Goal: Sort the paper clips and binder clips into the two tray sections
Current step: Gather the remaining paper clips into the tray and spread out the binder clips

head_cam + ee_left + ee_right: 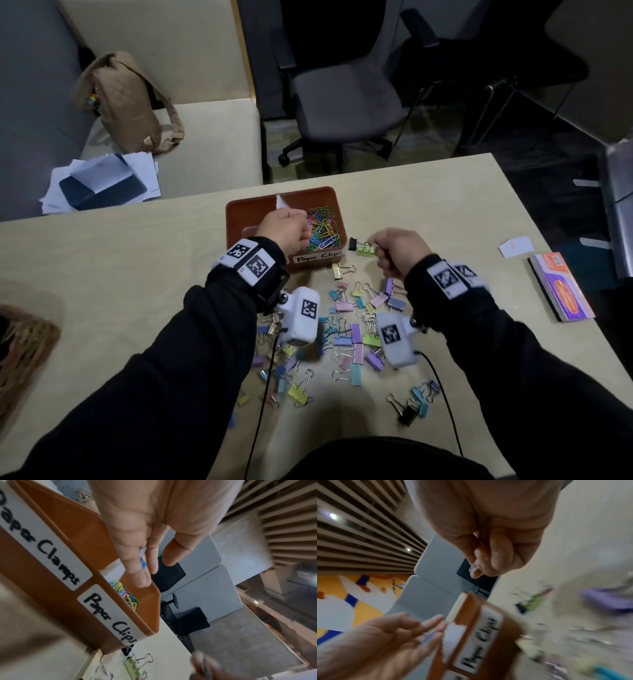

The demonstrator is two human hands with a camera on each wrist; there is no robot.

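Note:
An orange tray (239,205) (77,527) (471,608) has two sections labelled "Paper Clamps" and "Paper Clips". Coloured paper clips (323,226) (126,595) fill the right section. My left hand (284,226) (150,563) (402,628) hovers over the tray, fingers nearly straight, with a blue paper clip (143,562) lying between two of them. My right hand (390,250) (481,566) is just right of the tray and pinches a thin wire clip (473,568). A green binder clip (363,249) (132,662) (535,601) and a black one (352,244) lie by the tray's right corner. Many pastel binder clips (352,329) are scattered on the table nearer me.
A gold binder clip (339,270) lies in front of the tray. An orange notepad (561,287) and a white card (515,246) sit at the right. A wicker basket (20,349) is at the left edge. An office chair (342,102) stands beyond the table.

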